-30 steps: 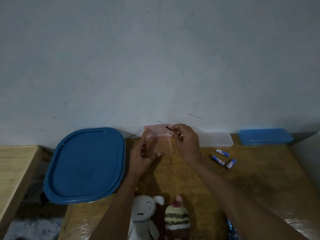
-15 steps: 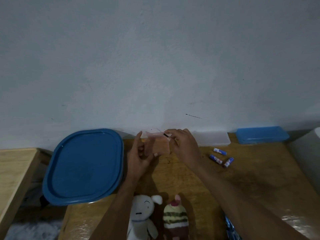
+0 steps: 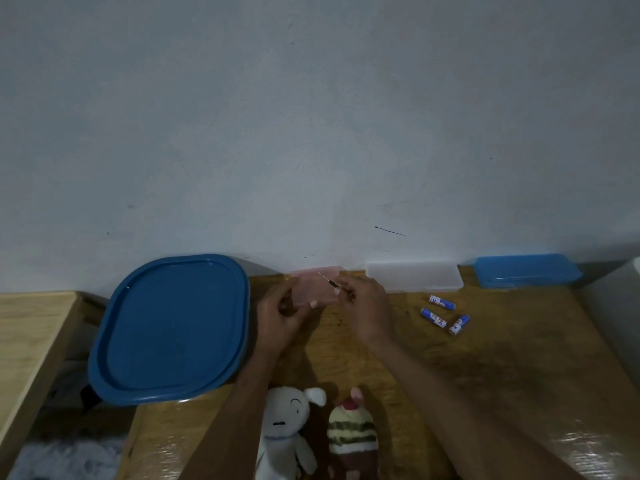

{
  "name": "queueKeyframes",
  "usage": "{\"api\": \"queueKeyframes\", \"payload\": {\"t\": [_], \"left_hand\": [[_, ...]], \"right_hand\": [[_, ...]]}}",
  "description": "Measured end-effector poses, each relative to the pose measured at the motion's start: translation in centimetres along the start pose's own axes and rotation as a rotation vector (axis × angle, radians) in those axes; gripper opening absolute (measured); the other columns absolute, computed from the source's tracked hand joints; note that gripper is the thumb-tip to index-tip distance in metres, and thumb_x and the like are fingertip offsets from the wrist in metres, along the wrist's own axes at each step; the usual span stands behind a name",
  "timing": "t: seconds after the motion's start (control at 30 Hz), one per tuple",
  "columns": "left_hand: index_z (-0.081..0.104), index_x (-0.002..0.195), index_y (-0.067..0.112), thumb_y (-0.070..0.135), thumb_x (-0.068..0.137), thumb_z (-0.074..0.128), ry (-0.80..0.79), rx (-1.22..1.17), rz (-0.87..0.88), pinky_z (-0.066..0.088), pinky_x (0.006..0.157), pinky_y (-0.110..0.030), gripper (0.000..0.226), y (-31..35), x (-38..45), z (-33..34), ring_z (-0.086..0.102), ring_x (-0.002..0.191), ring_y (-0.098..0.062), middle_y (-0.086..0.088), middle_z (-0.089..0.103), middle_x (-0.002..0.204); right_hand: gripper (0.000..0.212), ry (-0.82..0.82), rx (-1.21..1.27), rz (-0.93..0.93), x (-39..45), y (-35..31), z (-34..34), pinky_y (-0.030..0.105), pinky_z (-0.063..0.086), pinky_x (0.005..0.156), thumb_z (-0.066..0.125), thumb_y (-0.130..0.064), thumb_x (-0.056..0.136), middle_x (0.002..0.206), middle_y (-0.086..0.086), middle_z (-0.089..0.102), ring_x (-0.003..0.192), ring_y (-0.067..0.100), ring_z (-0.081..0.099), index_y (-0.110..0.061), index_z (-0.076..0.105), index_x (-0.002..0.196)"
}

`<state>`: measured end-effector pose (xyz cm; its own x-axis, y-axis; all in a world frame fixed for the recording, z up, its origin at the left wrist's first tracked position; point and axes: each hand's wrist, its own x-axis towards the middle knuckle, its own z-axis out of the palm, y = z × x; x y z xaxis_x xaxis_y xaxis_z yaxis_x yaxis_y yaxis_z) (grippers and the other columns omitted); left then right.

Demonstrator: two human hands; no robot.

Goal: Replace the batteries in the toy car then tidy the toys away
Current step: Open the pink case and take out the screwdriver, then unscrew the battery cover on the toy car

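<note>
My left hand (image 3: pixel 281 315) grips a small translucent pink case (image 3: pixel 317 289) near the back of the wooden table (image 3: pixel 502 375). My right hand (image 3: pixel 365 306) pinches a thin screwdriver (image 3: pixel 329 279) whose tip points up-left over the case. Three blue batteries (image 3: pixel 441 315) lie loose on the table to the right of my hands. A white plush rabbit (image 3: pixel 285 434) and a striped plush toy (image 3: pixel 351 431) lie at the near edge between my forearms. The toy car is not in view.
A large blue lid (image 3: pixel 169 329) covers a container at the left. A clear flat case (image 3: pixel 414 276) and a blue flat case (image 3: pixel 526 271) sit against the wall. A lighter wooden surface (image 3: pixel 27 341) stands far left.
The pink case has come down a little in my left hand. My right hand has stayed at its right edge with the screwdriver, its tip now over the case.
</note>
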<state>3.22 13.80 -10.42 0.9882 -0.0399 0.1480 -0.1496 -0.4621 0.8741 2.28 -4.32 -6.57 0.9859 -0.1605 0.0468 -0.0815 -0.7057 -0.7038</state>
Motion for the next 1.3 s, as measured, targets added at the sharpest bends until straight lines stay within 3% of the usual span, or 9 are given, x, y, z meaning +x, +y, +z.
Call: {"api": "queueKeyframes", "payload": {"t": [0.13, 0.3, 0.43, 0.57, 0.67, 0.77, 0.87, 1.13, 1.3], "left_hand": [[0.066, 0.126, 0.007, 0.054, 0.074, 0.073, 0.020, -0.010, -0.012, 0.049, 0.077, -0.006, 0.071, 0.1, -0.1, 0.0, 0.066, 0.099, -0.013, -0.002, 0.070, 0.115], [0.065, 0.128, 0.008, 0.031, 0.079, 0.084, -0.010, 0.020, -0.046, 0.054, 0.082, -0.017, 0.058, -0.3, 0.2, 0.1, 0.067, 0.104, -0.017, -0.005, 0.071, 0.119], [0.059, 0.136, 0.017, 0.038, 0.081, 0.079, -0.063, 0.055, -0.096, 0.059, 0.090, -0.033, 0.062, 0.8, 0.1, -0.4, 0.066, 0.109, -0.015, -0.001, 0.069, 0.123], [0.043, 0.147, 0.032, 0.063, 0.081, 0.065, -0.156, 0.157, -0.141, 0.055, 0.098, -0.043, 0.076, 3.1, -0.6, -1.5, 0.059, 0.120, -0.018, 0.002, 0.060, 0.136], [0.040, 0.148, 0.025, 0.061, 0.091, 0.056, -0.148, 0.335, -0.082, 0.049, 0.094, -0.033, 0.070, 6.3, -2.2, -1.6, 0.055, 0.116, -0.018, -0.004, 0.054, 0.142], [0.045, 0.146, 0.023, 0.065, 0.094, 0.043, -0.172, 0.435, -0.047, 0.048, 0.101, -0.037, 0.066, 9.6, -4.1, -0.4, 0.051, 0.126, -0.022, -0.006, 0.051, 0.146], [0.054, 0.139, 0.019, 0.047, 0.096, 0.057, -0.191, 0.455, -0.033, 0.044, 0.108, -0.041, 0.051, 12.9, -5.8, 1.5, 0.050, 0.130, -0.026, -0.005, 0.056, 0.141], [0.063, 0.131, 0.018, 0.039, 0.094, 0.063, -0.289, 0.455, 0.066, 0.049, 0.098, -0.038, 0.043, 20.9, -13.4, 8.6, 0.058, 0.119, -0.029, -0.008, 0.065, 0.129], [0.041, 0.148, 0.029, 0.045, 0.090, 0.061, -0.458, 0.537, -0.003, 0.053, 0.087, -0.041, 0.064, 22.3, -18.4, 13.2, 0.062, 0.108, -0.029, -0.008, 0.065, 0.128]], "right_hand": [[0.023, 0.014, -0.054, 0.007, -0.4, -0.2, 0.5, 0.016, 0.045, 0.071, 0.067, -0.017, 0.092, 0.104, -0.003, 0.066, 0.090, 0.011, 0.059, -0.022, 0.073, 0.114], [0.024, 0.007, -0.070, -0.016, -0.5, -0.2, 0.7, 0.024, 0.054, 0.076, 0.065, -0.014, 0.093, 0.106, -0.004, 0.064, 0.092, 0.012, 0.059, -0.021, 0.072, 0.115], [0.025, -0.001, -0.058, 0.029, -0.6, -0.8, 0.2, 0.027, 0.057, 0.079, 0.065, -0.014, 0.093, 0.108, -0.003, 0.065, 0.095, 0.014, 0.062, -0.021, 0.071, 0.116], [0.027, 0.035, 0.022, 0.069, -1.7, -1.9, -2.3, 0.023, 0.056, 0.084, 0.065, -0.012, 0.094, 0.111, -0.002, 0.068, 0.098, 0.015, 0.064, -0.020, 0.071, 0.119], [0.022, 0.048, 0.052, 0.080, -2.9, -2.6, -5.6, 0.017, 0.050, 0.076, 0.063, -0.013, 0.094, 0.106, -0.001, 0.068, 0.093, 0.014, 0.063, -0.020, 0.072, 0.113], [0.017, 0.087, 0.086, 0.086, -4.3, -3.1, -9.2, 0.024, 0.051, 0.074, 0.064, -0.013, 0.090, 0.099, 0.000, 0.068, 0.088, 0.016, 0.064, -0.019, 0.074, 0.102], [0.014, 0.133, 0.127, 0.083, -6.0, -3.3, -12.2, 0.032, 0.057, 0.079, 0.066, -0.012, 0.090, 0.097, 0.000, 0.068, 0.086, 0.013, 0.065, -0.018, 0.074, 0.099], [0.013, 0.190, 0.172, 0.152, -13.1, -0.5, -20.3, 0.013, 0.046, 0.065, 0.065, -0.018, 0.093, 0.096, -0.004, 0.070, 0.085, 0.012, 0.064, -0.018, 0.073, 0.102], [0.015, 0.227, 0.238, 0.240, -17.7, 3.1, -23.4, 0.025, 0.052, 0.068, 0.068, -0.017, 0.091, 0.093, -0.001, 0.073, 0.081, 0.013, 0.065, -0.017, 0.076, 0.104]]}}
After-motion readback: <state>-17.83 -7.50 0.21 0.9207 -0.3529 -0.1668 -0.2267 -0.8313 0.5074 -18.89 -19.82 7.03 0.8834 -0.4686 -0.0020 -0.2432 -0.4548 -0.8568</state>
